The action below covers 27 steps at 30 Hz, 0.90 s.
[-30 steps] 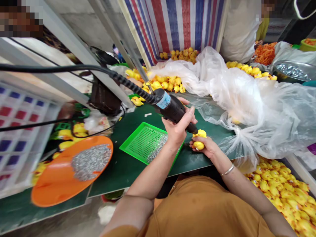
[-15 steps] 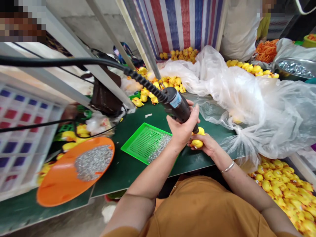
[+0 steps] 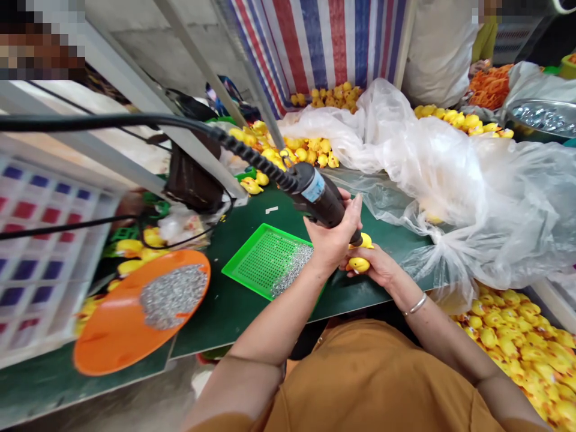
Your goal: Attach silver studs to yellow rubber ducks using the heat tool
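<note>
Black power driver (image 3: 324, 203) inside curled left fingers (image 3: 353, 215), yellow toy (image 3: 359, 265) between pinching right fingers (image 3: 366, 252)

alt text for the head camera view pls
A person's left hand holds a black corded power tool angled down to a yellow toy held in the right hand. A green tray of small silvery pieces lies on the green table.

Your left forearm (image 3: 275, 321) slants forward and inward to your clenched left grip (image 3: 332, 240); your right forearm (image 3: 443, 339) angles in opposite, your right grip (image 3: 377, 265) curled closed just beside.
</note>
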Available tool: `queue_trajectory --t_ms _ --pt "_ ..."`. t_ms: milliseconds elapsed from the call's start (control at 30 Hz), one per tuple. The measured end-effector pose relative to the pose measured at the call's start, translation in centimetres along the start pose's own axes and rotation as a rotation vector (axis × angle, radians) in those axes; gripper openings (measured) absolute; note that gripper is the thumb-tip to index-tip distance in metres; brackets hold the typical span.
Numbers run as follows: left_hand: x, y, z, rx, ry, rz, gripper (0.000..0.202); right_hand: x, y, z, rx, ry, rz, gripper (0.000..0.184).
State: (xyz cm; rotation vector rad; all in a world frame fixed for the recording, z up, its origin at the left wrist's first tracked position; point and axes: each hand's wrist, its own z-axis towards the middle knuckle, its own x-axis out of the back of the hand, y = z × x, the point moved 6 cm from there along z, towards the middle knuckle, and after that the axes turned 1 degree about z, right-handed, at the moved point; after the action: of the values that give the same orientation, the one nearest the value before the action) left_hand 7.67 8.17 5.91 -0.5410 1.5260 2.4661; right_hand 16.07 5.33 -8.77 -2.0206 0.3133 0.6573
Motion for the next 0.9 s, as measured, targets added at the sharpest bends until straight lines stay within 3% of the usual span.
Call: queue_trajectory --t_ms 100,200,333,467,633,900 --pt "0.2 -0.3 0.0 -0.016 -0.001 -0.011 0.034 -0.3 -0.1 0.2 0.025 -0.001 0.005 0.026" --pt "0.3 -0.2 0.1 -0.036 0.010 0.009 0.032 -0.1 0.0 0.8 0.031 0.085 0.065 0.023" --pt "1.2 2.5 0.5 -0.144 0.095 0.004 0.030 1.3 0.2 1.6 0.017 0.250 0.133 0.016" --pt "2.1 5.0 0.1 -0.175 0.130 -0.062 0.029 1.8 0.4 2.0 -0.037 0.240 0.222 0.012" --pt "2.2 4.2 -1.5 -0.084 0.022 -0.127 0.030 1.3 0.7 2.0 -0.070 0.182 0.294 0.015" --pt "2.5 3.3 -1.8 -0.081 0.042 -0.052 0.033 0.8 0.1 1.1 -0.020 0.139 0.286 0.020"
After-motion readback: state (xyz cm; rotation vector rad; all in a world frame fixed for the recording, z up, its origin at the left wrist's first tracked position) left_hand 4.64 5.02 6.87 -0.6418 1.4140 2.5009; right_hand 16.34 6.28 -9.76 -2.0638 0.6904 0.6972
